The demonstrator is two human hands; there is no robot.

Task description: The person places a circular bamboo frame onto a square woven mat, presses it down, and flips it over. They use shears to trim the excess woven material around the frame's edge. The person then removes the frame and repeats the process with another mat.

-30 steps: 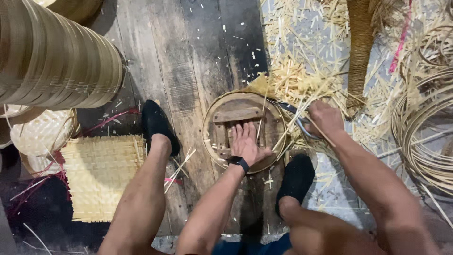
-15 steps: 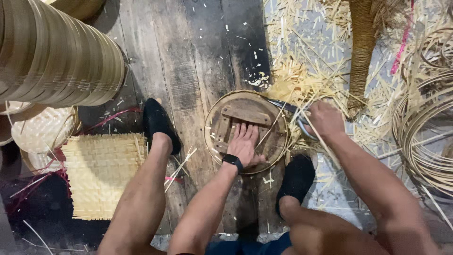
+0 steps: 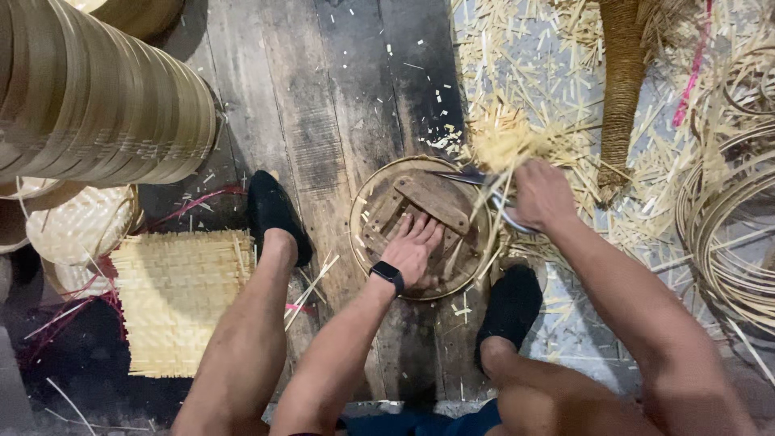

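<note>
Head cam caught the left hand (image 3: 413, 249), fingers spread, flat on the round woven tray (image 3: 367, 194) while the right hand (image 3: 542, 194) gripped scissors (image 3: 476, 179) at its rim.

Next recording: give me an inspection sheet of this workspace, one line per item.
Surface: worn wooden floor planks, dusty.
Job's things: round woven tray with wooden slats; scissors at its rim.
Clutter: bamboo offcuts strewn on the right; flat woven mat on the left.
Hands: left hand pressed flat on the slats; right hand gripping the scissors.
Cables: nothing seen.
Surroundings: stacked bamboo rings upper left; coiled strips on the right; black shoes on both feet.
</note>
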